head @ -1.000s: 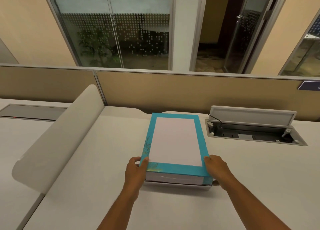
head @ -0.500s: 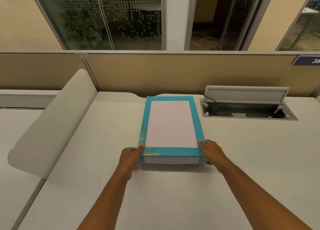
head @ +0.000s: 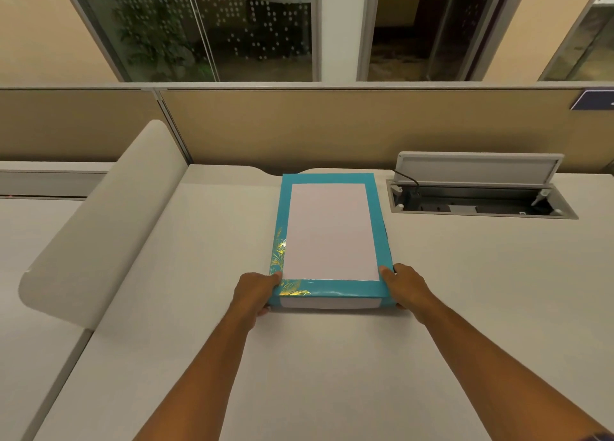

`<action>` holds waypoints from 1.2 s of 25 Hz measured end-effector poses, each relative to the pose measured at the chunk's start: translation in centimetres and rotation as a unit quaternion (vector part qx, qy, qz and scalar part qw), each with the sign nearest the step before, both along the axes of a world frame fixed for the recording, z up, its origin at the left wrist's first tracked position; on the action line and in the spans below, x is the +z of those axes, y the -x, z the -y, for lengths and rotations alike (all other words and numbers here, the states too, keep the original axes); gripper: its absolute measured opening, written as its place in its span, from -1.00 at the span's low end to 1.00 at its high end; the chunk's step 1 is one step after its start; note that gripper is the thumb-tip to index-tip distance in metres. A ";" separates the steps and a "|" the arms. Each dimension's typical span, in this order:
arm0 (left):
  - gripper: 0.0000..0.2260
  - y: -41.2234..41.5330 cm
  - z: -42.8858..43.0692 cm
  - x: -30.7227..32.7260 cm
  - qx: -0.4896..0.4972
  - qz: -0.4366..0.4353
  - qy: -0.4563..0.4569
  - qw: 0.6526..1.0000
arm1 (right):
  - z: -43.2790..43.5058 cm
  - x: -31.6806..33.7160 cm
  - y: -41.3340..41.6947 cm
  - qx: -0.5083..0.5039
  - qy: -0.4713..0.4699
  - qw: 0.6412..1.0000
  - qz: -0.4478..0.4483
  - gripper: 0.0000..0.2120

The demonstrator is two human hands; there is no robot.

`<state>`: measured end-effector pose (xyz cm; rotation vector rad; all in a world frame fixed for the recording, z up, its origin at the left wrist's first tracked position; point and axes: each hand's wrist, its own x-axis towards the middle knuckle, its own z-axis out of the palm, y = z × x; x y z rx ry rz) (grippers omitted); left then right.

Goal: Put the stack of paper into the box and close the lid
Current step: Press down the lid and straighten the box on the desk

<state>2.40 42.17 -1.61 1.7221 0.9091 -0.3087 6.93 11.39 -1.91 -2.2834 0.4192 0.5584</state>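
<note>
Lowered since a second ago: teal lid (head: 332,289), its near edge then raised off the base, now seated flat on the box (head: 327,304) in mid-worktop. Pale curved divider (head: 99,221) at far left, rising from the seam between two desks. Left hand (head: 254,294) clasped round the box's near left corner, thumb on top by the gold leaf print, fingers curled down under the edge. White panel (head: 329,231) filling the lid's centre inside the teal border; a pale strip showing along the near side beneath the lid. Paper stack out of sight, presumably inside. Right hand (head: 407,288) gripping the near right corner likewise, thumb on the lid, fingers wrapped down the side. Open cable hatch (head: 478,188) set in the white worktop (head: 332,374) further right, flap propped up, a black lead inside. Tan partition (head: 332,128) and glazing behind.
</note>
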 end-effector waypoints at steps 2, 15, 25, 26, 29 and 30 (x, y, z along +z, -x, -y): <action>-0.74 -0.2 0.3 0.2 -0.027 0.009 -0.047 0.998 | -0.1 -0.4 0.0 -0.005 -0.001 1.000 0.004 -0.61; -0.28 -4.1 2.8 0.5 -0.283 0.070 -0.279 0.915 | -2.1 -2.1 0.6 0.089 0.098 0.981 0.144 -0.37; -0.26 -5.9 3.2 -0.9 -0.330 0.115 -0.371 0.860 | -3.0 -2.1 -3.3 0.138 0.201 0.952 0.183 -0.33; -0.25 -6.6 3.0 -0.9 -0.345 0.117 -0.383 0.849 | -3.2 -1.8 -4.5 0.148 0.211 0.946 0.194 -0.32; -0.26 -9.8 2.4 -0.7 -0.383 0.103 -0.403 0.825 | -4.0 -1.0 -8.3 0.195 0.239 0.927 0.212 -0.33; -0.28 -11.1 2.1 -0.7 -0.390 0.103 -0.404 0.821 | -4.2 -0.9 -9.7 0.207 0.244 0.924 0.209 -0.33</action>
